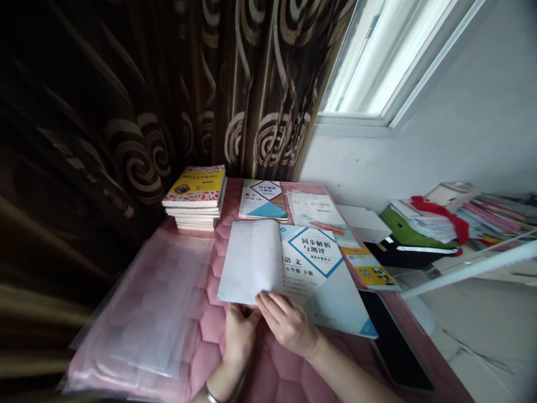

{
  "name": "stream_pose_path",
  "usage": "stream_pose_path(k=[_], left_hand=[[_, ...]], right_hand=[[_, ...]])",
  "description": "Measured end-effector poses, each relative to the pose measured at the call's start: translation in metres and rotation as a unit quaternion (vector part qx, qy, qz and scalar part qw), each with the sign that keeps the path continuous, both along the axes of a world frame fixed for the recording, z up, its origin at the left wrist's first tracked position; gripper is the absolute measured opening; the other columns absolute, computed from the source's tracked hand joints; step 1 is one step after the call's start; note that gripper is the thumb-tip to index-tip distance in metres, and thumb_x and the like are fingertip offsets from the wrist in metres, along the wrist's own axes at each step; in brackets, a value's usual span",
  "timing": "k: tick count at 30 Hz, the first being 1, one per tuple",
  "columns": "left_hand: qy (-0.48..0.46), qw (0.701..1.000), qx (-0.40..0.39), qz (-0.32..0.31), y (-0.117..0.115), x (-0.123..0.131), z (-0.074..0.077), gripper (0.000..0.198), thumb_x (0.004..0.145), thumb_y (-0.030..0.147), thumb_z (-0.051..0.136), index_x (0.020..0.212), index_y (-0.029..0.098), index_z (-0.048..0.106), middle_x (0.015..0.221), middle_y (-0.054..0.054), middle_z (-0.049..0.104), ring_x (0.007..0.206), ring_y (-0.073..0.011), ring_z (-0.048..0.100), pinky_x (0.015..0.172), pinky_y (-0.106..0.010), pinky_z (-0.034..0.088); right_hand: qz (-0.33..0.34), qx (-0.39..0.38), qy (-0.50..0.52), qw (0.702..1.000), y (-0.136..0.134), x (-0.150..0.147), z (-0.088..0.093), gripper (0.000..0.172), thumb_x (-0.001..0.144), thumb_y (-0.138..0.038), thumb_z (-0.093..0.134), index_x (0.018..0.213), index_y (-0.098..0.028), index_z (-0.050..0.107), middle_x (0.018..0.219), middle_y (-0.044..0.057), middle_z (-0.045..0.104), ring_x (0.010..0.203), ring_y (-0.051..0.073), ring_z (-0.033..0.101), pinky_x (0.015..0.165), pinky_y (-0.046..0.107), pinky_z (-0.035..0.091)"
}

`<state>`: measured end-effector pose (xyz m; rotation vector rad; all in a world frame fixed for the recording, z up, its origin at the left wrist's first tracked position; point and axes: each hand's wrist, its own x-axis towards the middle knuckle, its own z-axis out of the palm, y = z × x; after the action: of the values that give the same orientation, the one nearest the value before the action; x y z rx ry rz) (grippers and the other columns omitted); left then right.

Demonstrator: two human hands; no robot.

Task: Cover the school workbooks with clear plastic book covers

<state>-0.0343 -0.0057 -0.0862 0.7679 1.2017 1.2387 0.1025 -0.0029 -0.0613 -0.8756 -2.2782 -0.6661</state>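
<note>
A workbook (331, 285) with a white and blue cover and Chinese print lies before me. A plain white sheet (249, 260) covers its left part, curving at the right side; I cannot tell whether it is a flap of the cover or a separate sheet. My right hand (289, 324) pinches the sheet's lower edge between thumb and fingers. Close beside it, my left hand (240, 333) is closed at the same edge, its fingertips partly hidden under the paper. A bracelet is on the left wrist.
Clear plastic sheets (138, 313) lie at left on the pink quilted cloth (210, 324). Behind stand a book stack (195, 190), a second workbook (263, 200) and a pale green book (314, 212). A black tablet-like device (396, 341) and yellow booklet (371, 271) lie at right.
</note>
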Motion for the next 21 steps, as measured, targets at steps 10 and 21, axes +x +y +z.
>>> stream_pose_path(k=[10, 21], left_hand=[[0.016, 1.0, 0.013, -0.008, 0.001, 0.001, 0.007, 0.024, 0.063, 0.028, 0.076, 0.075, 0.011, 0.065, 0.069, -0.006, 0.069, 0.062, -0.0156, 0.06, 0.06, -0.024, 0.046], [0.021, 1.0, -0.006, -0.012, 0.003, 0.004, 0.009, 0.021, 0.059, 0.025, 0.077, 0.069, 0.011, 0.064, 0.063, -0.005, 0.068, 0.059, -0.0154, 0.058, 0.056, -0.023, 0.044]], right_hand=[[-0.071, -0.007, 0.022, 0.997, -0.011, 0.006, -0.01, 0.034, 0.09, -0.007, 0.041, 0.109, -0.01, 0.068, 0.102, 0.01, 0.072, 0.093, 0.02, 0.061, 0.082, 0.032, 0.049], [-0.094, -0.025, 0.025, 0.995, -0.011, 0.007, -0.013, 0.034, 0.09, -0.01, 0.041, 0.113, -0.011, 0.066, 0.104, 0.01, 0.071, 0.096, 0.02, 0.061, 0.083, 0.032, 0.05]])
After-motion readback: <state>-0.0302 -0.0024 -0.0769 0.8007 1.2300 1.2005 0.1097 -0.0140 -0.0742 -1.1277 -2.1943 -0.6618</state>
